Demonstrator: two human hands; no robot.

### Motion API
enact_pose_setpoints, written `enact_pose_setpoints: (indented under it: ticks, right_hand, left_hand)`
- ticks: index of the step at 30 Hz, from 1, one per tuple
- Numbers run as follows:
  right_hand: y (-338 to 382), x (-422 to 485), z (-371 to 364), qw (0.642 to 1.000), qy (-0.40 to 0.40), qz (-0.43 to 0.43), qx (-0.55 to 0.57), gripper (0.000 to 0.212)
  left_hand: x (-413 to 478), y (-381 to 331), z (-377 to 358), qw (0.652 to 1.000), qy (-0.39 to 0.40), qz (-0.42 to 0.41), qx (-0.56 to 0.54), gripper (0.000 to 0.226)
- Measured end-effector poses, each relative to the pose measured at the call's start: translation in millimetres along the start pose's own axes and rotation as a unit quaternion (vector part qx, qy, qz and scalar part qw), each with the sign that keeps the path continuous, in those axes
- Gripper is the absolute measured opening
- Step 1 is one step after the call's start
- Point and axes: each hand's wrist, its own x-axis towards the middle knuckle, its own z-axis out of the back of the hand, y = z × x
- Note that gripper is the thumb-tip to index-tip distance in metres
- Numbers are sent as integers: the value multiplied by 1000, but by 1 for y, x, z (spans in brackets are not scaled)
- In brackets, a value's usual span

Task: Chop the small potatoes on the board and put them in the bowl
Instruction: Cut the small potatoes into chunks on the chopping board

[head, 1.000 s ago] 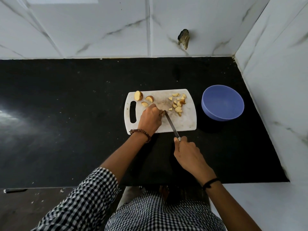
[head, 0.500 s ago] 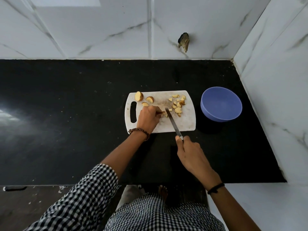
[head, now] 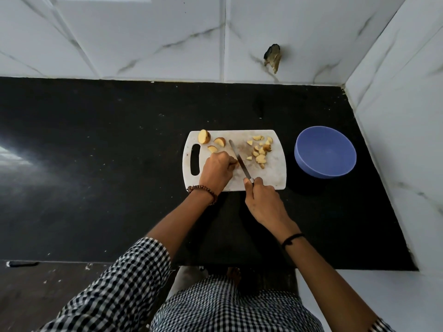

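A black stone counter (head: 96, 164), walled by white marbled tiles, is occupied by a white board (head: 271, 178). A piece of potato (head: 236, 162) is pinned near the board's centre by the curled fingers of the left hand (head: 217, 167) and is mostly hidden beneath them. The knife (head: 239, 161) is gripped by its handle in the right hand (head: 263, 200), with the blade laid just beside those fingertips. Chopped pieces (head: 260, 152) are heaped at 2 o'clock on the board, larger halves (head: 204, 136) at 11 o'clock. The blue bowl (head: 311, 171), at 3 o'clock from the board, is seen empty. A fingertip could be nicked, the blade being so close; the small piece could also be rolled or squeezed out under pressure.
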Motion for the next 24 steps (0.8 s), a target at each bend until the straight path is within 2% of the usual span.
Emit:
enact_pose_setpoints:
  ticks: [11, 24]
  right_hand:
    - [13, 5, -9, 998, -19, -3, -59, 34]
    - [7, 2, -6, 998, 35, -33, -48, 38]
  left_hand:
    - [0, 1, -2, 1000, -3, -17, 17, 20]
    - [-1, 0, -3, 1000, -7, -20, 10, 18]
